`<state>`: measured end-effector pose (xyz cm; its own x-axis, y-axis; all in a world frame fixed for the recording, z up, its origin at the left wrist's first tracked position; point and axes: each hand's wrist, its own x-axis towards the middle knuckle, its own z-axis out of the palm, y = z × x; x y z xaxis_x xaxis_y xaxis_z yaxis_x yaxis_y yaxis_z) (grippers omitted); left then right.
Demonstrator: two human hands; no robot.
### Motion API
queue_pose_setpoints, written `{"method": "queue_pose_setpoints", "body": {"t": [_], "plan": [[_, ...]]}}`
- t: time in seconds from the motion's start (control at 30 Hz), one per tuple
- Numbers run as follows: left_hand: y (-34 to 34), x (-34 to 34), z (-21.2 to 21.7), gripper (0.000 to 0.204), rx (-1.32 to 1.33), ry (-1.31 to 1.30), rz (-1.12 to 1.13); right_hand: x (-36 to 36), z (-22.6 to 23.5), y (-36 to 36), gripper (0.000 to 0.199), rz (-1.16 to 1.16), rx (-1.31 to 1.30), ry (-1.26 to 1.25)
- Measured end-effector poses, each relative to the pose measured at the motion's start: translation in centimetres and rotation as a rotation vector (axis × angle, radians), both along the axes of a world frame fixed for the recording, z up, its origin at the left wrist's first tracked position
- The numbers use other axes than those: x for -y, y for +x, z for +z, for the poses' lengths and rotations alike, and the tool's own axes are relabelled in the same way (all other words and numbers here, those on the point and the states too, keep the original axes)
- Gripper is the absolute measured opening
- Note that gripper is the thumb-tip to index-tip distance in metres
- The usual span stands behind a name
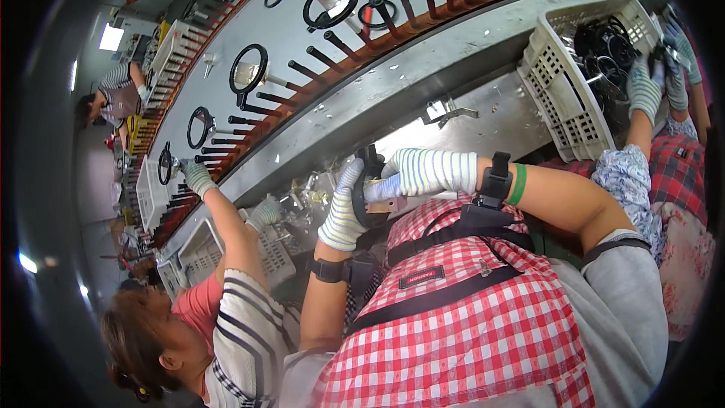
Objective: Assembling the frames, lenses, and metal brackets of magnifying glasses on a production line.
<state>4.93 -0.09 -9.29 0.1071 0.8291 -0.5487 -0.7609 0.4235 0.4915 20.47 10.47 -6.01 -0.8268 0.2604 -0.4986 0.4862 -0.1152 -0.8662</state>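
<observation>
Crate (563,98) right on bench (423,75); pegs (332,45) behind.

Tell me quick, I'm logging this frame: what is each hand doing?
Left hand: closed on the black ring-shaped part.
Right hand: closed on the same part, from above.

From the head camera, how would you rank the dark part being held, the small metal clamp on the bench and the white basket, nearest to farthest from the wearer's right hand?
1. Dark part: touching the right hand, gripped between both gloves.
2. Small metal clamp: on the grey bench, just above the hand.
3. White basket: far over at the right side, where another person's gloved hands reach in.
</observation>
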Motion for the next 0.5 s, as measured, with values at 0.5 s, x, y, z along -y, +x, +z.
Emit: {"method": "queue_pose_setpoints", "body": {"t": [0.5], "plan": [[0.1,1.3,0.7,0.046,-0.136,-0.054,0.107,-0.1,0.5,-1.7,0.046,0.077,0.018,-0.024]]}}
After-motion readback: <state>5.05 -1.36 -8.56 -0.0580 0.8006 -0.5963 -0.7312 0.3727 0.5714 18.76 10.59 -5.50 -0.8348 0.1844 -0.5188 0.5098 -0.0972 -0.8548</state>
